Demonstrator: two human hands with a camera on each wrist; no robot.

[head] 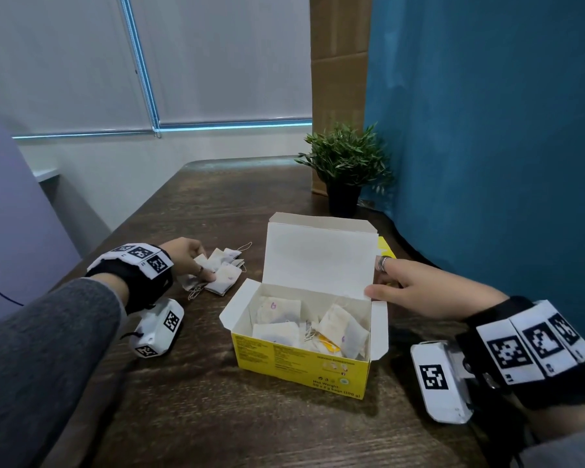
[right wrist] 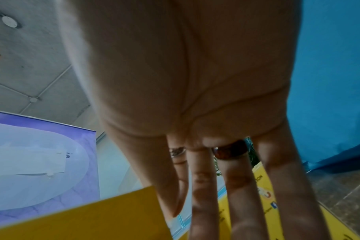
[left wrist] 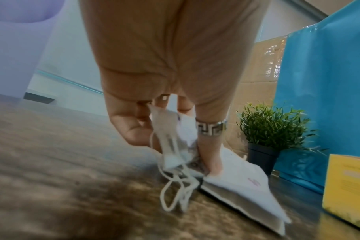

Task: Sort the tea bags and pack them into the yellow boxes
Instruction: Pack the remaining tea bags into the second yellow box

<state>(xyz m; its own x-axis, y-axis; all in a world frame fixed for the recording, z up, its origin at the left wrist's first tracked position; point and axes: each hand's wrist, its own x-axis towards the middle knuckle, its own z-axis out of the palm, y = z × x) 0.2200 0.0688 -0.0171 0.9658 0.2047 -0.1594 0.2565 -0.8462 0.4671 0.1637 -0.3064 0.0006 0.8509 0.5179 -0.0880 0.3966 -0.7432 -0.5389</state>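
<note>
— Pinching some tea bags (left wrist: 170, 146) is the left hand (head: 183, 256), right at the loose pile (head: 217, 270) on the table (head: 190, 400). What about the other one?

— Right hand (head: 416, 292) has straight fingers on the lid (head: 318, 255) of the yellow box (head: 301, 363), holding it up.

— What could go wrong?

— Strings (left wrist: 175, 186) hang down in a tangle. I think one could catch a bag on the pile and drag it along. Or the lid could flop shut if the hand lets go.

— Any room?

— Lots of bare table near the person. The plant (head: 347, 167) and blue wall (head: 487, 130) are close behind the box, so it's tight there.
</note>
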